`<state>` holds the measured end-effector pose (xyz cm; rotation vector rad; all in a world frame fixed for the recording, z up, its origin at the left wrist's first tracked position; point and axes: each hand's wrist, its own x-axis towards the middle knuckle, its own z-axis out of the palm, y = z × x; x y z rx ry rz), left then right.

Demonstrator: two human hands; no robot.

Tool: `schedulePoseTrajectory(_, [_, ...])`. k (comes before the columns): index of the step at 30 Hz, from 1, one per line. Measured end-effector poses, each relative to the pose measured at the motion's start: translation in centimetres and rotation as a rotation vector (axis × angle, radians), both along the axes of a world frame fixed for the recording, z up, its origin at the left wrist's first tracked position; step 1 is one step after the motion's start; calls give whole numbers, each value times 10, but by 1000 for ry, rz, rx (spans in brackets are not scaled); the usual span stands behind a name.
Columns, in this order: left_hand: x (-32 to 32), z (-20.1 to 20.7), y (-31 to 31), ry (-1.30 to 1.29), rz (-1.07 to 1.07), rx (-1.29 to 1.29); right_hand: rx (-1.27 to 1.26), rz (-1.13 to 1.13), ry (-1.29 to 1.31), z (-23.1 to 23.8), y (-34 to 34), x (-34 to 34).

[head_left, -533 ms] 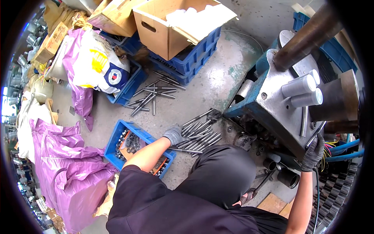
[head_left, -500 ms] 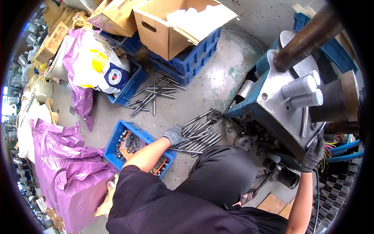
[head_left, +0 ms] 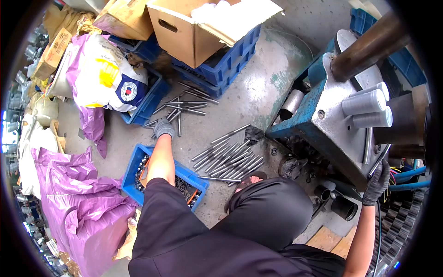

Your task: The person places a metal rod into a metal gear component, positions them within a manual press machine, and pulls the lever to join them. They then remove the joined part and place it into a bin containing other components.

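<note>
My left hand, in a grey glove, reaches to the near side of the farther pile of metal rods on the floor. Its fingers bend down at the rod ends, and the back of the hand hides whether they grip one. A second pile of metal rods, laid roughly side by side, is nearer to me. At the right, my gloved right hand is closed round the lower end of a dark slim metal rod, held slanting beside the blue-edged machine.
A blue crate of small metal parts stands under my left forearm. Beyond the far rods are stacked blue crates with an open cardboard box. Purple sheeting covers the left side. White-capped cylinders sit on the machine.
My left hand has moved from the nearer rod pile away to the farther one. My right hand stays on its rod by the machine. The view has shifted slightly.
</note>
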<state>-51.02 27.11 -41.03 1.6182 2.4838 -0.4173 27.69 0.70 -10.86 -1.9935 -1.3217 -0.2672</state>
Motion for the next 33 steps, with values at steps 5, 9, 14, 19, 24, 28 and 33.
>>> schedulePoseTrajectory(5, [-1,-10,11,51,-30,-37,-6,16,20,3,0,0])
schedulePoseTrajectory(9, [3,-13,-7,-32,17,29,-12,4,45,4,2,-3])
schedulePoseTrajectory(14, [49,2,-31,-337,-62,285,10,3,17,1,2,-3])
schedulePoseTrajectory(19, [118,-11,-27,-580,-501,122,11,9,-3,-1,0,1])
schedulePoseTrajectory(24, [152,-14,-31,-574,-420,-52,19,13,19,-1,4,0])
schedulePoseTrajectory(28, [173,1,-69,-561,-433,-114,47,13,-4,-6,0,4])
schedulePoseTrajectory(33, [176,1,-96,-596,-481,-10,90,43,-12,-10,-1,5])
